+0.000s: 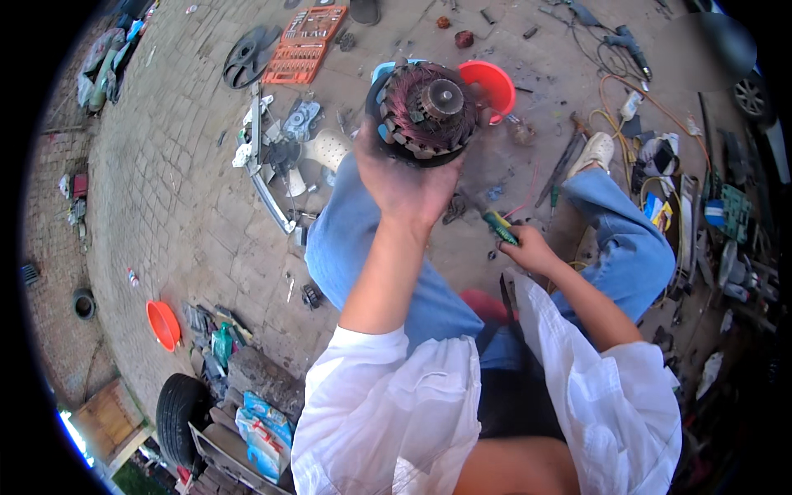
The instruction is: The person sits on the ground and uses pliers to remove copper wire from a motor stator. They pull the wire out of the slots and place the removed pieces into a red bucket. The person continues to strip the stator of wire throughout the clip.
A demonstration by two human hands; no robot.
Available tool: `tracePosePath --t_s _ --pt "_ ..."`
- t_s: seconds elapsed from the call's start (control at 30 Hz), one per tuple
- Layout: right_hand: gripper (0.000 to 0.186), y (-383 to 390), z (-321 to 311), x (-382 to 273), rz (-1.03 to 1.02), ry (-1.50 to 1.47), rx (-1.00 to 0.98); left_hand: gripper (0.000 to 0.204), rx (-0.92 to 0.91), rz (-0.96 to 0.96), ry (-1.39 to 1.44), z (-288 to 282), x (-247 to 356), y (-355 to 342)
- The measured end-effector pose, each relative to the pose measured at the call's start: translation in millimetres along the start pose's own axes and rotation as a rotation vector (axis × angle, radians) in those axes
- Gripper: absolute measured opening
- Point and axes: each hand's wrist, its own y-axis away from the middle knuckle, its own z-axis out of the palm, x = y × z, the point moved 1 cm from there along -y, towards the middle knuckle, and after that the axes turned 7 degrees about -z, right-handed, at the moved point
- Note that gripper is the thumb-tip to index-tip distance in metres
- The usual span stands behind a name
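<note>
My left hand holds up a round motor core from below, its fingers wrapped about the dark rim. Reddish-brown wire windings ring the core, and a metal shaft end stands up at its centre. Lower and to the right, my right hand is closed round a screwdriver with a green and yellow handle. The screwdriver is apart from the motor core, and its tip is hard to make out. Behind the core are a red bowl and the edge of a light blue container.
An orange tool case lies open at the far left, beside black plastic rings. Metal parts lie near my left shoe. Right are a power tool with cords and heaped scrap. An orange basin and tyre stand left.
</note>
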Motion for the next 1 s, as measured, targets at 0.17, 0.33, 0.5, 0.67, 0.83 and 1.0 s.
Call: tracePosePath --t_s 0.17,0.33,0.5,0.67,0.83,1.0 --pt "0.023 49 -54 -106 0.036 -0.621 0.232 0.092 -0.118 -0.024 0.071 -2 5 1" --pt "0.035 84 -76 -161 -0.002 -0.831 0.176 0.082 -0.199 -0.003 0.043 -9 8 -7" --pt "0.040 97 -63 -211 -0.234 -1.444 0.060 0.069 -0.199 0.117 -0.040 -6 3 -10" --pt "0.028 87 -61 -235 -0.331 -1.680 -0.155 0.073 -0.292 0.126 -0.069 -9 10 -13" --pt "0.036 81 -61 -235 -0.348 -1.755 -0.157 0.075 -0.365 0.160 -0.077 -2 8 -18" --pt "0.037 83 -67 -238 -0.271 -1.796 -0.195 0.078 -0.379 0.170 -0.127 1 13 -15"
